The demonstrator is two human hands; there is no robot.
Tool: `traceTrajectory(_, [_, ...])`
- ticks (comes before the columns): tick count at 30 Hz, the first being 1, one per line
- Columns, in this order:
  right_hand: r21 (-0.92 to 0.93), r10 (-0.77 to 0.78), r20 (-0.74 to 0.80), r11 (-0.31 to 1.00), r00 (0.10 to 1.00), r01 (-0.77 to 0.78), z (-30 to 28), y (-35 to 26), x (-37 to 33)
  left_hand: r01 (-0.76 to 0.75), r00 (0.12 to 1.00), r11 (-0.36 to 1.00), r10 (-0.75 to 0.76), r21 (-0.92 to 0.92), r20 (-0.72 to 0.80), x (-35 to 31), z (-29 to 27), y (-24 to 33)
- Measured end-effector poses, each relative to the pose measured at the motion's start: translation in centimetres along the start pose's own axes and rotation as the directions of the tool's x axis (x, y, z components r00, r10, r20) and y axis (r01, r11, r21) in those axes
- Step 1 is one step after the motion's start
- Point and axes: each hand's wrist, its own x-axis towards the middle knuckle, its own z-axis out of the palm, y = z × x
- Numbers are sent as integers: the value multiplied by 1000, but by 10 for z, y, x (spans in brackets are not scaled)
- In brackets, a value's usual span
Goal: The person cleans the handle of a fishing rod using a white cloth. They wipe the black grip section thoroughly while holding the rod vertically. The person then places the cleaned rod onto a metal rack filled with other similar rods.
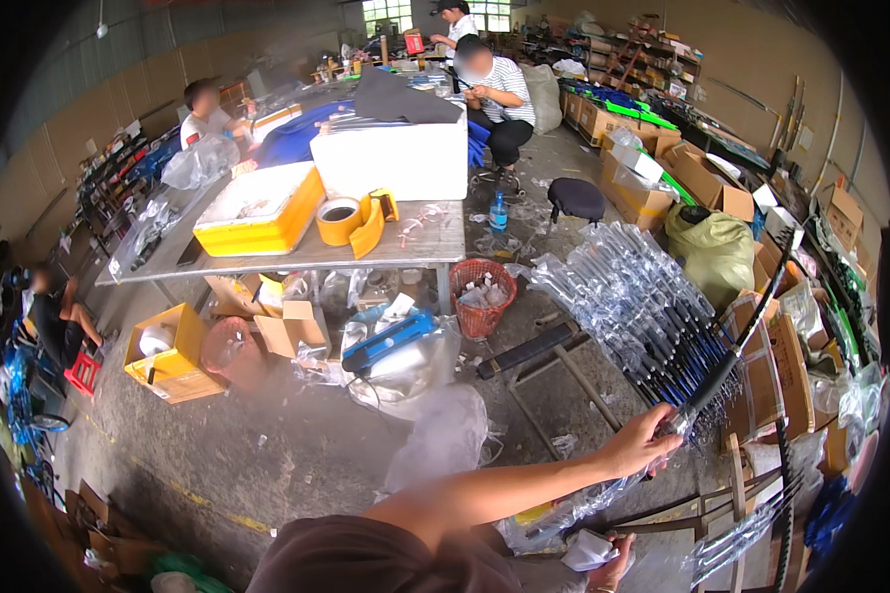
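My left arm reaches across to the right, and my left hand (645, 443) is closed round a long black fishing rod (714, 383) with a thicker dark grip. The rod slants up to the right. Clear plastic sleeving (603, 499) trails below that hand. Lower, near the bottom edge, my right hand (618, 565) is closed on a crumpled white wrapper (585, 550); part of this hand is cut off. Just beyond my left hand lies a large spread of plastic-sleeved rods (623, 296), their dark blue-black ends toward me, resting on a metal frame (588, 390).
A worktable (435, 232) holds a yellow box (262, 232), tape rolls (339, 219) and a white box (391, 163). A red basket (481, 318) stands beside it. Cardboard cartons (761, 371) and a green sack (710, 252) line the right. Several people work farther off.
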Motion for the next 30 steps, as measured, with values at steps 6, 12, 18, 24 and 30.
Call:
traceTrajectory(6, [-232,-291,377,890,879,394,126,-96,-5,-81,995,995,78,55,61,-20,-15,2])
traceTrajectory(12, [-102,-321,594,880,738,465,223,-185,-25,-58,989,997,52,41,140,-39,-14,12])
traceTrajectory(18, [-199,-336,592,820,732,536,236,-193,-40,-20,972,1000,16,15,233,-45,-12,10])
traceTrajectory(24, [-199,-305,537,860,787,469,282,-183,-59,211,956,976,-197,-46,219,-49,-33,18])
traceTrajectory(30, [-72,-283,652,901,704,428,271,-192,-55,269,903,943,-175,-197,392,-53,-44,8])
